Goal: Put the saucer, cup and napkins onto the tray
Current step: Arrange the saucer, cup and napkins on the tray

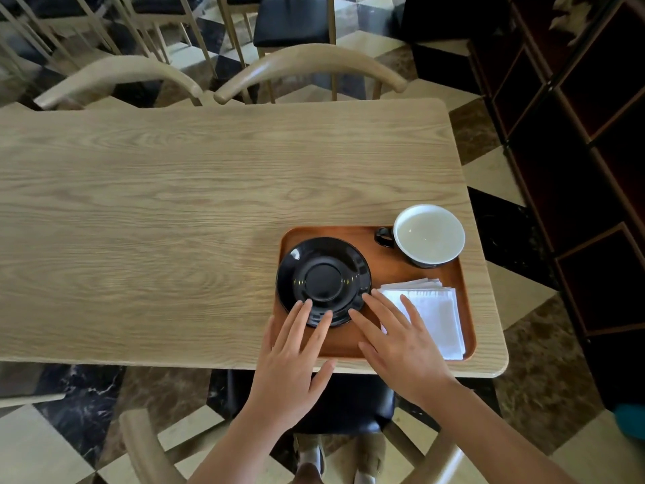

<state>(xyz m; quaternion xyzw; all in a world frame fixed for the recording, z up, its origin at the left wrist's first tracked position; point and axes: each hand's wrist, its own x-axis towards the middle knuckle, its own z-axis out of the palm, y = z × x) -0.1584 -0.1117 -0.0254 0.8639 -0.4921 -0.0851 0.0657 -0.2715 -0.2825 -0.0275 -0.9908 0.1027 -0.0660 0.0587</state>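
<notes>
Looking down from head height, the view took in a pale wooden counter [174, 190] with a brown tray [391, 270] sitting at its near right corner. A black saucer [323, 281] lay on the left half of the tray, its left rim overhanging the tray's left edge. A cup [428, 235], dark outside and white inside, stood at the tray's far right corner with its handle pointing left. A stack of white napkins [434, 312] lay flat along the tray's right side, toward the near edge.

Both hands were spread flat and released, gripping nothing. The left hand [289, 361] reached over the counter's near edge, its fingertips [307, 303] resting on the near rim of the saucer. The right hand [398, 340] lay over the tray's near edge, its fingers between the saucer and the napkins, partly covering the napkins' left side.

Wooden chairs [307, 69] with curved backs stood along the counter's far edge, above a checkered stone floor [516, 281].
</notes>
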